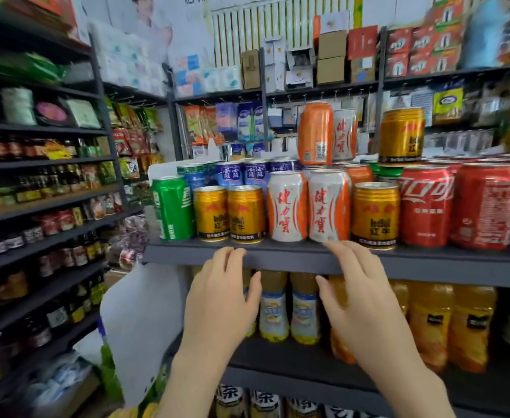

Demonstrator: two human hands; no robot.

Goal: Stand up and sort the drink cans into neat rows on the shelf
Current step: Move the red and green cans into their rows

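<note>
Directly above the right hand [365, 297], fingers [339, 251] loose and empty, an upright white-and-orange metal drink can [327, 206] stands on the dark grey shelf [428, 262]; the left hand [220, 294] is likewise empty.

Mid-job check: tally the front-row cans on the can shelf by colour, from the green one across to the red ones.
Green cans: 1
Gold cans: 3
White-and-orange cans: 2
Red cans: 2
Total: 8
</note>
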